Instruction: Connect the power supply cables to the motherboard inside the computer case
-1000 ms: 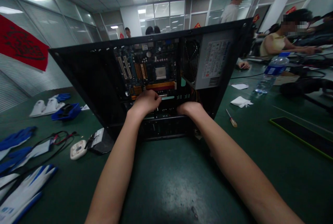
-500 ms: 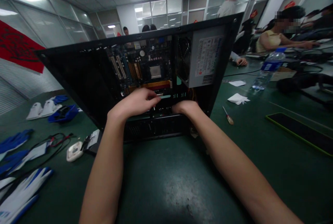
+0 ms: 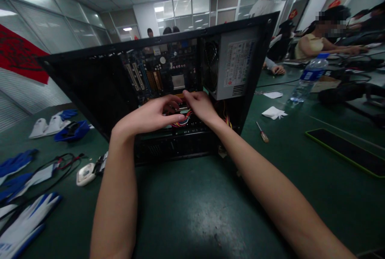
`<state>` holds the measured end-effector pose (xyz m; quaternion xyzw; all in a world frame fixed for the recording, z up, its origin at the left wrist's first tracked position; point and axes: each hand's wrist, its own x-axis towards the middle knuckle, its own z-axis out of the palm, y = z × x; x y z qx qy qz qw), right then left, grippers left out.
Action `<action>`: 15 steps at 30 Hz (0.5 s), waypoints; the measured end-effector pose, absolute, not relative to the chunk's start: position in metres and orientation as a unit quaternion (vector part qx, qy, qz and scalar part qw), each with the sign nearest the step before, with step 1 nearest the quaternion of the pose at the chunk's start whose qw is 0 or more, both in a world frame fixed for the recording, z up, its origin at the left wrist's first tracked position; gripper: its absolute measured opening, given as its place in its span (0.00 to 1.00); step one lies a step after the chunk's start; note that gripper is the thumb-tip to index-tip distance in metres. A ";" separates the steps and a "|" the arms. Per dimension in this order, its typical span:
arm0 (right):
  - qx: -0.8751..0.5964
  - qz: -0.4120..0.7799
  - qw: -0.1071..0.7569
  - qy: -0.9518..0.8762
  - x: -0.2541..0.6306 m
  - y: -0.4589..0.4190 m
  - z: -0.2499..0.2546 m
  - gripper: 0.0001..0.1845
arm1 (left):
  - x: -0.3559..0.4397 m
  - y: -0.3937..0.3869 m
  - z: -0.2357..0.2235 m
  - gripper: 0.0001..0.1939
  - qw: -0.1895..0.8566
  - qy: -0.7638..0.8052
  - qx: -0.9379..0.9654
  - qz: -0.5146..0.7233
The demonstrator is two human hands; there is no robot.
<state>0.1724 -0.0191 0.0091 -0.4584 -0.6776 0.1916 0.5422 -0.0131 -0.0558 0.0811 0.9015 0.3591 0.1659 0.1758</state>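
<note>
An open black computer case (image 3: 90, 86) lies on the green table, showing its motherboard (image 3: 159, 72) and a grey power supply (image 3: 233, 68) with a fan. My left hand (image 3: 152, 115) reaches into the case, fingers curled around a bundle of coloured cables (image 3: 184, 119) at the motherboard's lower edge. My right hand (image 3: 201, 106) sits beside it, fingers pinched on the same cable bundle close to the red memory slots. What the fingertips hold beyond the cables is hidden.
A screwdriver (image 3: 261, 132) and white tissue (image 3: 273, 112) lie right of the case, a water bottle (image 3: 306, 78) farther back. Blue-white gloves (image 3: 27, 221), a white device (image 3: 85, 173) and black leads lie to the left. A green-edged mat (image 3: 345, 150) is at right. Other people sit behind.
Both hands have lifted from the case's lower front edge and come together higher up over the motherboard, now drawing out the coloured cables. The view has shifted slightly.
</note>
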 end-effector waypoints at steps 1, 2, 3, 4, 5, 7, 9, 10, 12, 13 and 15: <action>-0.442 0.215 0.576 -0.653 0.172 -0.020 0.011 0.32 | -0.017 -0.056 0.084 0.30 0.175 0.366 0.900 0.163; -0.427 0.240 0.598 -0.635 0.172 -0.021 0.014 0.33 | -0.021 -0.056 0.087 0.30 0.171 0.373 0.899 0.156; -0.413 0.265 0.611 -0.621 0.171 -0.023 0.016 0.33 | -0.025 -0.056 0.090 0.29 0.166 0.378 0.898 0.149; -0.403 0.285 0.619 -0.611 0.171 -0.025 0.017 0.34 | -0.028 -0.056 0.092 0.28 0.160 0.383 0.898 0.145; -0.396 0.301 0.624 -0.603 0.170 -0.027 0.018 0.35 | -0.031 -0.055 0.093 0.27 0.155 0.386 0.898 0.144; -0.387 0.318 0.633 -0.590 0.169 -0.029 0.019 0.36 | -0.036 -0.052 0.092 0.27 0.156 0.393 0.892 0.160; -0.381 0.327 0.638 -0.583 0.169 -0.030 0.018 0.37 | -0.038 -0.049 0.088 0.30 0.177 0.399 0.878 0.196; -0.377 0.331 0.638 -0.583 0.169 -0.030 0.018 0.37 | -0.037 -0.046 0.085 0.31 0.193 0.400 0.869 0.218; -0.367 0.347 0.633 -0.587 0.170 -0.030 0.018 0.37 | -0.035 -0.042 0.079 0.33 0.230 0.398 0.848 0.263; -0.360 0.357 0.629 -0.589 0.171 -0.031 0.018 0.36 | -0.032 -0.040 0.076 0.34 0.247 0.398 0.835 0.288; -0.335 0.378 0.621 -0.600 0.172 -0.034 0.019 0.35 | -0.022 -0.037 0.072 0.32 0.273 0.403 0.806 0.336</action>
